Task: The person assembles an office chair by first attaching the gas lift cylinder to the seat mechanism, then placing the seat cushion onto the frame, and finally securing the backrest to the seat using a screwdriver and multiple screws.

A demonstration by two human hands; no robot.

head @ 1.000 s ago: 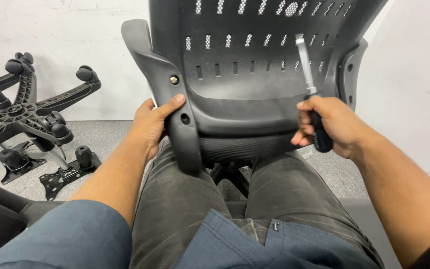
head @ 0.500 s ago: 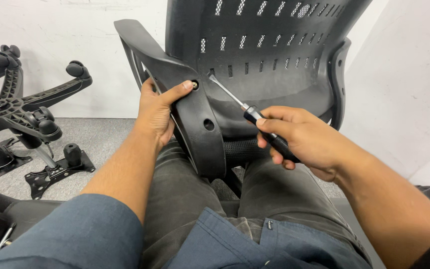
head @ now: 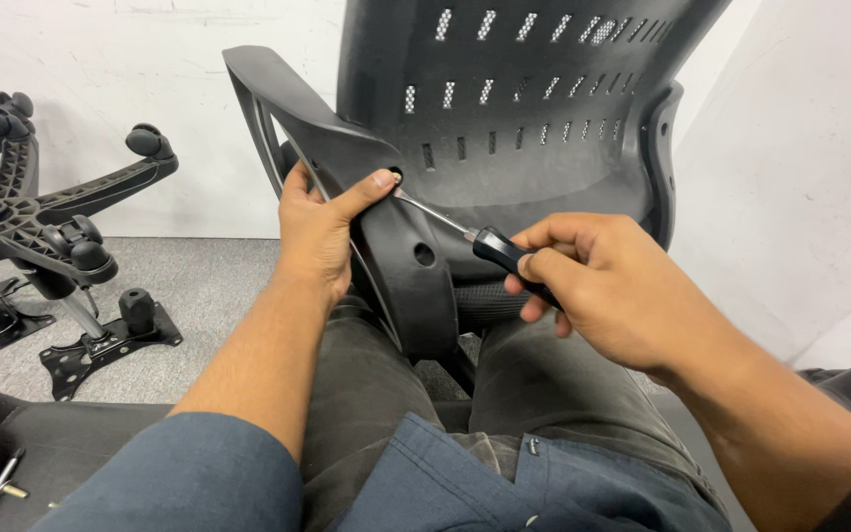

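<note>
screwdriver point(head: 480, 241) tip: hidden behind the left thumb at the armrest point(head: 386, 227) hole
chair back point(head: 534, 108): top cut off
wheeled base point(head: 22, 212): left part cut off

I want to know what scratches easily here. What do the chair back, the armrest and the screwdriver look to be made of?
Chair back: looks like moulded black plastic, matt, with punched slots. Armrest: the same hard black plastic, with a slight sheen and round screw holes. Screwdriver: a thin bright shaft, probably steel, and a glossy black handle, plastic or rubber, gripped in the right hand. The left hand steadies the armrest.
</note>
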